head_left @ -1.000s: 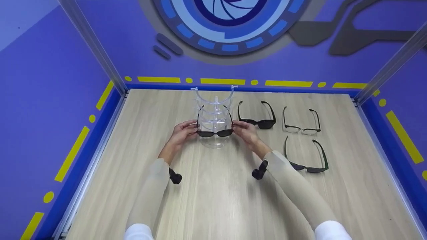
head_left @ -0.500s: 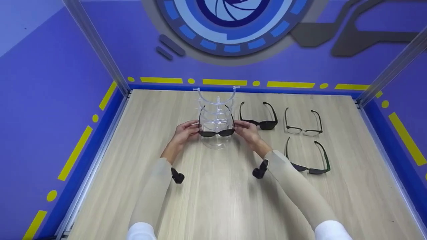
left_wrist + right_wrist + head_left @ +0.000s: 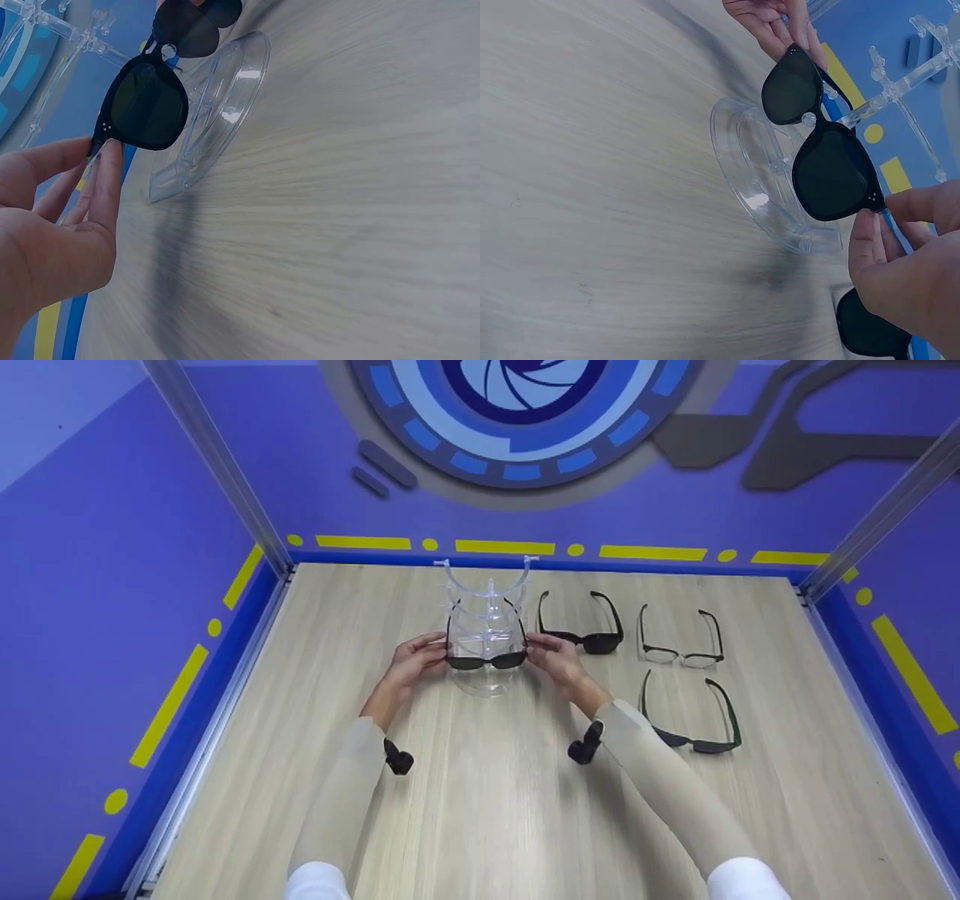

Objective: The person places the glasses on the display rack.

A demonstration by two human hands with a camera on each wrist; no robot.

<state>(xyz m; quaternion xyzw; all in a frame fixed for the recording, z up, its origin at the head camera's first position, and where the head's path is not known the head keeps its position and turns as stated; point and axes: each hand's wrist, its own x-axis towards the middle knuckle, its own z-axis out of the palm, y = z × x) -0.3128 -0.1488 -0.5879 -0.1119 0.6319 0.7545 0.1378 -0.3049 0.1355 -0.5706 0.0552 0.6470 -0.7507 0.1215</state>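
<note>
Blue and purple panels with yellow dashes [image 3: 300, 457] enclose a pale wood-grain table [image 3: 480, 795] on the left, right and far sides. Toward the far edge, left of the other eyewear, stands a clear plastic display stand [image 3: 491, 636] with curved tiers and a rounded base. Black sunglasses [image 3: 487, 661] sit across its lower part, lenses facing near, temples running to the far side. Left hand [image 3: 411, 660] and right hand [image 3: 556, 660] are apart, one at either side of the stand, each pinching the frame by a front corner, close to the hinge, between thumb and fingers. From the wrist views, a clear round tip shows in the nose gap; whether the stand bears the weight, I cannot tell.

Just right of the right hand lie thick-framed dark sunglasses [image 3: 600, 643]; farther right are clear-lensed glasses [image 3: 681, 652], and on their near side another dark-lensed pair [image 3: 709, 746], partly hidden by the beige right sleeve [image 3: 667, 776]. All three have their temples unfolded toward the far side.
</note>
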